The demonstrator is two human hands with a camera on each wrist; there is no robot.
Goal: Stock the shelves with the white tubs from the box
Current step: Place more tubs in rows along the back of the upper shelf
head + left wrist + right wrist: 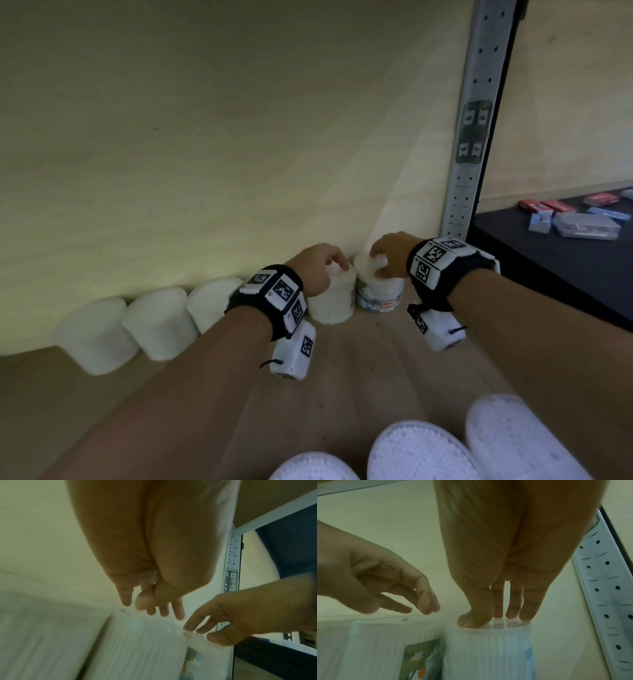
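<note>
Both hands are at the back right of a wooden shelf (359, 363), over two white tubs standing side by side against the back panel. My left hand (335, 263) (154, 608) hangs with loose fingers just above the lid of the plain white tub (334, 303) (137, 649), a small gap showing in the right wrist view. My right hand (376, 263) (494, 620) holds the labelled cotton-bud tub (378, 294) (488, 653) by its lid, thumb at the near rim, fingertips at the far rim. That tub stands upright on the shelf. No box is in view.
Three more white tubs (159, 322) line the back panel to the left. Three tubs (421, 452) stand at the shelf's front, below my arms. A perforated metal upright (472, 137) bounds the bay on the right; beyond it a dark shelf (548, 270) carries red and blue packets (565, 212).
</note>
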